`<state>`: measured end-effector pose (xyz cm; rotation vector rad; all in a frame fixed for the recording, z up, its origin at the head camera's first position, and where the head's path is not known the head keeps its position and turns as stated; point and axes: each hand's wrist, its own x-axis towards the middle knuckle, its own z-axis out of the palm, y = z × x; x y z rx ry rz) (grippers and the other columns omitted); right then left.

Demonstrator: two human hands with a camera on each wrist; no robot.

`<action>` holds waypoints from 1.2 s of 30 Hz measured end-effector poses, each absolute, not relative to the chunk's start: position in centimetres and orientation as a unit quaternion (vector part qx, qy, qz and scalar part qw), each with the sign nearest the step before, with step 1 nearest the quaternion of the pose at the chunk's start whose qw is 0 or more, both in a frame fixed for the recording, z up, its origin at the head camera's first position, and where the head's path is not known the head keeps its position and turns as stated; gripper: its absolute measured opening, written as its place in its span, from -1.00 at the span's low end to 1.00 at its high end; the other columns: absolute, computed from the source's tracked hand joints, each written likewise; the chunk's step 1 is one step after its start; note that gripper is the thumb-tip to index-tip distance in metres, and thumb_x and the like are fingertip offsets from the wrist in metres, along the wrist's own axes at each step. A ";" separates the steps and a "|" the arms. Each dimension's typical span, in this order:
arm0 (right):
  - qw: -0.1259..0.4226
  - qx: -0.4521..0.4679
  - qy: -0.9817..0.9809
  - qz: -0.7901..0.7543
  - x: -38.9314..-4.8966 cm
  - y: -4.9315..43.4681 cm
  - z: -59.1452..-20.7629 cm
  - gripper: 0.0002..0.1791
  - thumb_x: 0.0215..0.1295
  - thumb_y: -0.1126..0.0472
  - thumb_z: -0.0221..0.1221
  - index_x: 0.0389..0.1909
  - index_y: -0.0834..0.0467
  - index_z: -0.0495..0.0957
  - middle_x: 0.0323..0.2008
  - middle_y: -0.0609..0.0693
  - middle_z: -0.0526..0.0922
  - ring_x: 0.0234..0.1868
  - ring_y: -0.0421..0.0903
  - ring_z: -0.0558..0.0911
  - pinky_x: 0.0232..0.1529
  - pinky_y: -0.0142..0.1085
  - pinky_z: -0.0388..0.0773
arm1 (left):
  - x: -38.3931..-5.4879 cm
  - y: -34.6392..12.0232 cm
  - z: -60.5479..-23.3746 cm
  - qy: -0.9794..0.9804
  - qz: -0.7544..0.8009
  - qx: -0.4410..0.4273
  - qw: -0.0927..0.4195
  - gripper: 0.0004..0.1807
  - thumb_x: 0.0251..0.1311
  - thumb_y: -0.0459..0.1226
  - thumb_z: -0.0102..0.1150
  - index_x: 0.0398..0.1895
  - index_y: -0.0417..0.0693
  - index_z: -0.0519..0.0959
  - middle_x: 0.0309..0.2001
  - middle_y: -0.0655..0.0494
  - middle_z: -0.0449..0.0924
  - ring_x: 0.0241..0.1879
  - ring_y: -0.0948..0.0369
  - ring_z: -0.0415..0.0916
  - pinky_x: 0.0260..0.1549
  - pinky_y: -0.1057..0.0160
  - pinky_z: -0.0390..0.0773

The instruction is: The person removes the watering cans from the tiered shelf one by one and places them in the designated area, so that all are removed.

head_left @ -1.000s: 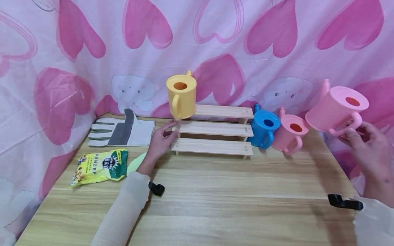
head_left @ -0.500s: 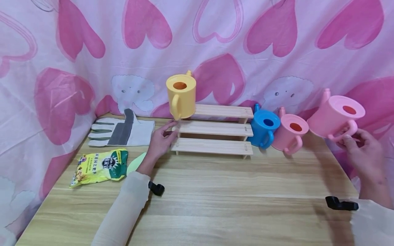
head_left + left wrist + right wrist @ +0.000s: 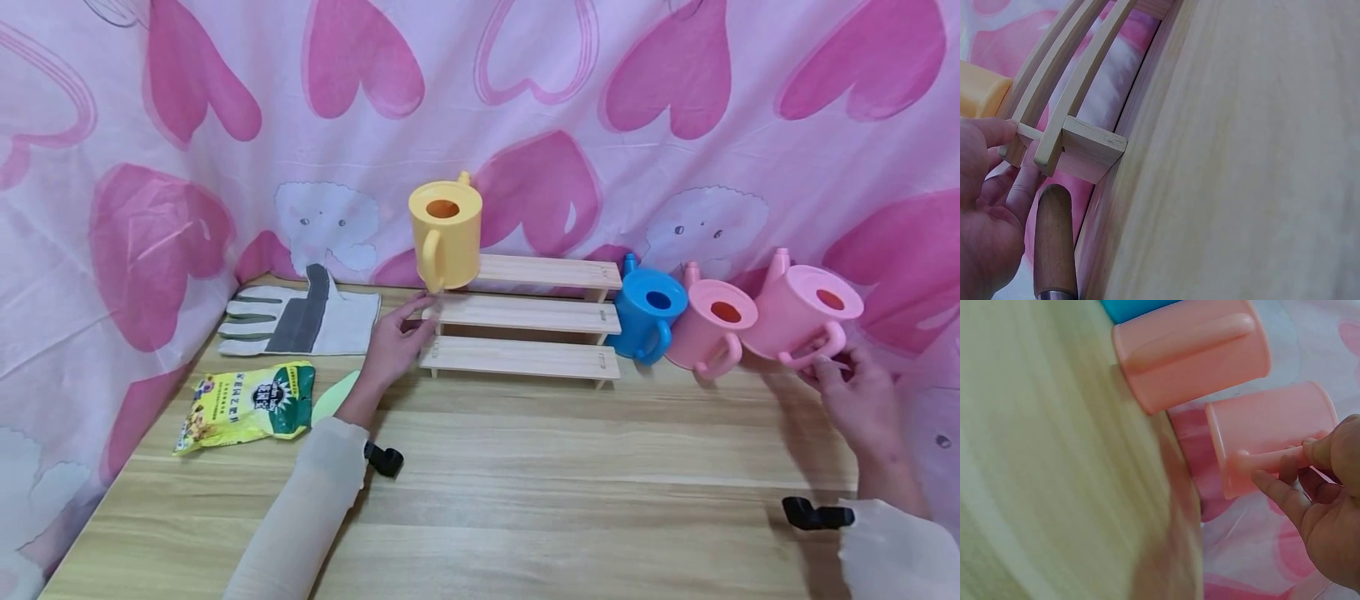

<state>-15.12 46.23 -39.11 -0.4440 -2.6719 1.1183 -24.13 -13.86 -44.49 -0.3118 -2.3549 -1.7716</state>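
My right hand (image 3: 862,396) grips the handle of a pink watering can (image 3: 798,304), which leans at the table's right back edge. In the right wrist view, a gap shows between this can (image 3: 1266,422) and the tabletop. Left of it stand a second pink watering can (image 3: 708,321) and a blue watering can (image 3: 641,312). My left hand (image 3: 393,342) holds the left end of a three-tier wooden shelf (image 3: 517,357), thumb and fingers at the plank ends in the left wrist view. A yellow watering can (image 3: 453,233) stands on the top tier's left end.
A grey-and-white work glove (image 3: 300,321) and a yellow-green packet (image 3: 247,404) lie on the table (image 3: 562,500) at left. A pale green flat piece (image 3: 333,396) is partly under my left wrist; a wooden tool handle (image 3: 1055,244) shows nearby. A heart-patterned curtain (image 3: 420,150) hangs behind.
My right hand has lowered the pink watering can and brought it leftward, nearer the second pink can. My left hand keeps its hold on the shelf.
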 end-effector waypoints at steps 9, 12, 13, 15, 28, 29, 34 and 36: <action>0.087 -0.134 -0.928 0.337 -14.8 46.4 -40.3 -0.43 0.66 0.08 -0.10 0.38 0.47 0.22 0.12 0.45 0.44 -0.20 -0.24 0.40 -0.43 -0.69 0.41 | -24.1 -13.7 -44.4 -0.792 -0.595 -0.106 0.090 -0.60 0.43 -0.27 0.26 0.28 -0.16 0.61 0.48 -0.05 0.35 0.06 0.01 0.65 0.05 0.23 0.65; 0.082 -0.130 -0.929 0.336 -14.8 46.5 -40.5 -0.44 0.66 0.09 -0.11 0.39 0.48 0.22 0.13 0.48 0.43 -0.17 -0.10 0.43 -0.43 -0.68 0.41 | -24.1 -13.7 -44.4 -0.792 -0.595 -0.103 0.088 -0.60 0.43 -0.27 0.26 0.29 -0.14 0.61 0.48 -0.06 0.34 0.06 0.01 0.65 0.05 0.22 0.65; 0.075 -0.131 -0.930 0.336 -14.8 46.5 -40.6 -0.43 0.67 0.08 -0.12 0.40 0.47 0.21 0.14 0.48 0.42 -0.14 -0.04 0.43 -0.44 -0.67 0.41 | -24.0 -13.6 -44.4 -0.792 -0.595 -0.103 0.088 -0.60 0.43 -0.26 0.26 0.29 -0.14 0.61 0.48 -0.07 0.34 0.07 0.00 0.65 0.05 0.21 0.65; 0.066 -0.134 -0.931 0.334 -14.7 46.5 -40.7 -0.42 0.67 0.06 -0.13 0.40 0.46 0.20 0.15 0.48 0.40 -0.10 0.10 0.41 -0.46 -0.66 0.40 | -24.0 -13.6 -44.4 -0.793 -0.595 -0.102 0.087 -0.59 0.43 -0.26 0.26 0.29 -0.14 0.60 0.49 -0.07 0.33 0.07 0.00 0.65 0.06 0.20 0.65; 0.057 -0.106 -0.943 0.310 -15.1 47.2 -41.5 -0.44 0.67 0.05 -0.13 0.35 0.47 0.26 0.06 0.47 0.45 -0.05 0.30 0.41 -0.41 -0.49 0.34 | -24.2 -13.6 -44.5 -0.792 -0.594 -0.104 0.093 -0.61 0.42 -0.28 0.26 0.27 -0.14 0.62 0.46 -0.08 0.37 0.03 0.00 0.66 0.07 0.18 0.64; 0.051 -0.109 -0.941 0.315 -15.1 47.2 -41.5 -0.42 0.67 0.03 -0.14 0.37 0.47 0.24 0.07 0.47 0.44 -0.04 0.32 0.40 -0.41 -0.48 0.35 | -24.1 -13.6 -44.5 -0.792 -0.595 -0.105 0.094 -0.61 0.42 -0.28 0.26 0.26 -0.15 0.63 0.46 -0.09 0.37 0.03 -0.01 0.67 0.07 0.17 0.65; 0.028 -0.123 -0.936 0.328 -15.2 47.3 -41.6 -0.38 0.68 -0.01 -0.15 0.43 0.43 0.18 0.13 0.48 0.38 0.02 0.39 0.36 -0.40 -0.43 0.46 | -24.1 -13.6 -44.3 -0.790 -0.596 -0.106 0.095 -0.62 0.42 -0.29 0.27 0.26 -0.15 0.63 0.46 -0.13 0.36 0.03 -0.03 0.67 0.06 0.17 0.66; 0.022 -0.129 -0.934 0.333 -15.2 47.3 -41.6 -0.37 0.67 -0.03 -0.14 0.44 0.40 0.17 0.16 0.47 0.36 0.05 0.41 0.36 -0.30 -0.25 0.60 | -24.1 -13.6 -44.3 -0.790 -0.596 -0.105 0.094 -0.62 0.42 -0.28 0.27 0.26 -0.15 0.63 0.46 -0.13 0.36 0.03 -0.01 0.67 0.06 0.18 0.65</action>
